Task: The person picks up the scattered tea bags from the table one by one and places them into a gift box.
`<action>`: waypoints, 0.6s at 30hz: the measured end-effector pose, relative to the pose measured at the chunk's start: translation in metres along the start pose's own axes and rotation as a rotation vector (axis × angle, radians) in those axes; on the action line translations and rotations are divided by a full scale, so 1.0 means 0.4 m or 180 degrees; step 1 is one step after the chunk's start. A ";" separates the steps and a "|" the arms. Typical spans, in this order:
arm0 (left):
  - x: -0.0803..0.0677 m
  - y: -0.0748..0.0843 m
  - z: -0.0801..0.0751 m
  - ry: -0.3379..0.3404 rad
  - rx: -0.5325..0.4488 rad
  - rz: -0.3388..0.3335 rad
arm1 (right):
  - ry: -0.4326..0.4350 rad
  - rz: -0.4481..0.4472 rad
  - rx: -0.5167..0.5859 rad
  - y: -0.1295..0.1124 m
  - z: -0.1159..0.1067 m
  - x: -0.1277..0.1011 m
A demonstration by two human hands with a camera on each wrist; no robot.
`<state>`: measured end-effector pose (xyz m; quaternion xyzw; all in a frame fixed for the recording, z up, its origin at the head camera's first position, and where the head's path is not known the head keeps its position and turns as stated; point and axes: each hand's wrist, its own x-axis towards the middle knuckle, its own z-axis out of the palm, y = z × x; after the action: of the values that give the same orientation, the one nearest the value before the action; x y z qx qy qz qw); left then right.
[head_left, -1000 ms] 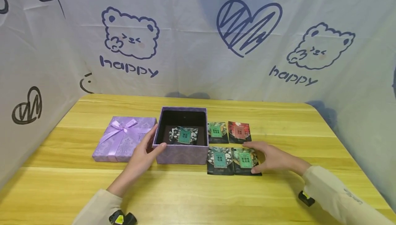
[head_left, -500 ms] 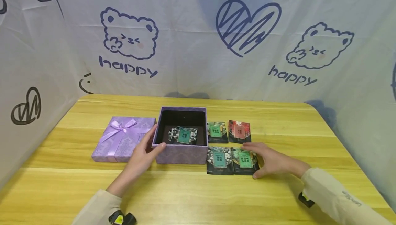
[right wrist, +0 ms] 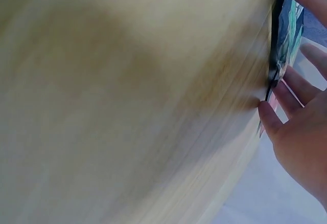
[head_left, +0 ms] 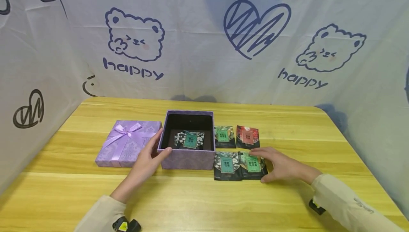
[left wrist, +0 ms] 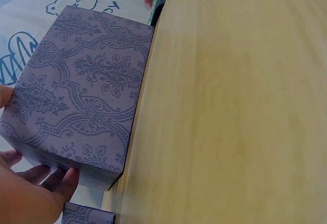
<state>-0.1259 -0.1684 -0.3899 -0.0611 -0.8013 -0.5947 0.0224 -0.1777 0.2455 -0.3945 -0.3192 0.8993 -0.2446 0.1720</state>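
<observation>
Green-labelled sachet (head_left: pixel 253 168), Chinese-printed — "happy" backdrop (head_left: pixel 195 61)

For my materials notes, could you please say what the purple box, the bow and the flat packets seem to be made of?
Purple box: probably papered cardboard, matte, with sharp edges and a printed pattern.
Bow: likely satin ribbon, from its soft sheen.
Flat packets: perhaps plastic film or foil; thin, slightly rippled, finish unclear.

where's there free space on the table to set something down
Bare table lies in front of the box between the sleeves, and right of the red packet, beyond the right hand. Crowded from the lid across to the packets.
</observation>
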 end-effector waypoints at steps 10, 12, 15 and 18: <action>0.000 0.002 0.001 -0.0001 -0.0018 0.0013 | 0.0033 -0.0015 0.0089 0.001 -0.003 -0.004; 0.000 0.002 0.001 0.0000 -0.0017 0.0015 | 0.0033 0.0007 0.0105 0.000 -0.005 -0.005; 0.000 0.003 0.000 -0.0003 -0.0006 0.0005 | 0.0055 0.0057 0.0124 -0.002 -0.010 -0.007; 0.000 0.003 0.000 -0.0008 0.0000 -0.0009 | 0.0109 0.0066 0.0097 -0.003 -0.013 -0.008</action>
<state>-0.1258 -0.1682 -0.3888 -0.0607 -0.8014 -0.5946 0.0206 -0.1770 0.2486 -0.3891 -0.3029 0.9015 -0.2620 0.1641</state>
